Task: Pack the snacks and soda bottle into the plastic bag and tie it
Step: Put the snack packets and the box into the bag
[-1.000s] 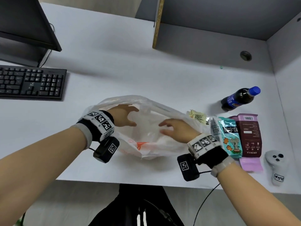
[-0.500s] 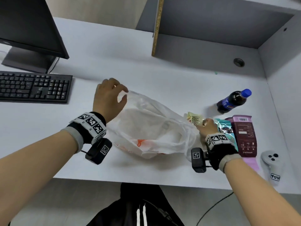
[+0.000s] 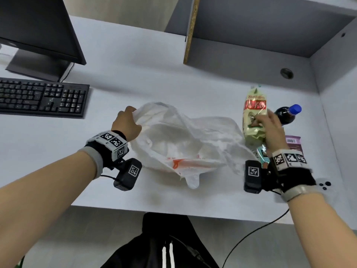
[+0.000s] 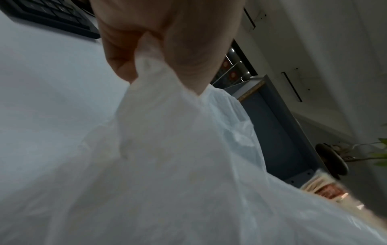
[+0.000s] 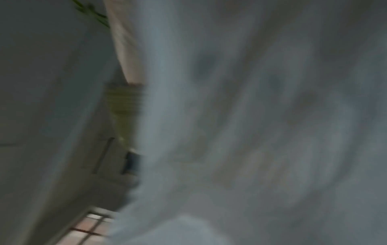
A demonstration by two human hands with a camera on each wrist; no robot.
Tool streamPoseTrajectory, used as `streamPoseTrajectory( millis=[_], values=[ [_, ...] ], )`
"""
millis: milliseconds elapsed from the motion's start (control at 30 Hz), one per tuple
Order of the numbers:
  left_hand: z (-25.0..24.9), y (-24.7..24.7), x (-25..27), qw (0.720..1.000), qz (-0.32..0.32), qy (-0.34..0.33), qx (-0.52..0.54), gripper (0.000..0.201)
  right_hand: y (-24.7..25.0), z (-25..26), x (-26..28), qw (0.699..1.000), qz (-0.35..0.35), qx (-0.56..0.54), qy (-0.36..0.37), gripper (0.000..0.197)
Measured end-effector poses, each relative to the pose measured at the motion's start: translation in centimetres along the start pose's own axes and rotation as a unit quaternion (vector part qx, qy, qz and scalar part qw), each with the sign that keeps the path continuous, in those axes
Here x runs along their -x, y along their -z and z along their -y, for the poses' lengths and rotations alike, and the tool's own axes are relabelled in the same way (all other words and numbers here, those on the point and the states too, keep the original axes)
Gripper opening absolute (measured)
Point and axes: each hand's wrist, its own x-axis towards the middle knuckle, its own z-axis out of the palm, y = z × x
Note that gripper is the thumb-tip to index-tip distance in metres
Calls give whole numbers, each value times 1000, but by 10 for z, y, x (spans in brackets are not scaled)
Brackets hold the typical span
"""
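Left hand (image 3: 126, 123) pinching plastic bag (image 3: 179, 144) rim, centre frame on the bench (image 3: 135, 89) — right hand (image 3: 271, 126) fingers curled around upright snack packet (image 3: 254, 117), right of bag; soda bottle (image 3: 287, 114) just behind.

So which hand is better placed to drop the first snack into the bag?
The right hand: it already grips the cream snack packet, lifted beside the plastic bag. The left hand is busy pinching the bag's far edge up, holding its mouth open.
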Motion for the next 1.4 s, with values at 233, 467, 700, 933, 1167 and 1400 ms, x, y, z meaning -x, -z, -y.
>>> streamPoseTrajectory(
  millis=[233, 467, 700, 933, 1167, 1400],
  values=[
    [-20, -4, 4, 999, 16, -19, 48, 46, -57, 57, 59, 959, 270, -44, -74, 31],
    [-26, 6, 9, 993, 57, -81, 62, 18, -126, -10, 56, 888, 337, 202, -238, 41],
    [-14, 10, 14, 982, 113, -130, 79, 11, -158, -26, 35, 941, 178, 181, -223, 66],
    [-15, 11, 6, 982, 72, -108, 134, 35, -120, -17, 46, 962, 238, 130, -34, 23],
    [-27, -4, 4, 991, 44, -82, 96, 35, 28, -38, -11, 956, -203, 212, 6, 10],
    [-34, -17, 8, 996, 33, -61, 62, 32, 55, -119, -22, 850, -196, 468, -139, 86]
  ],
)
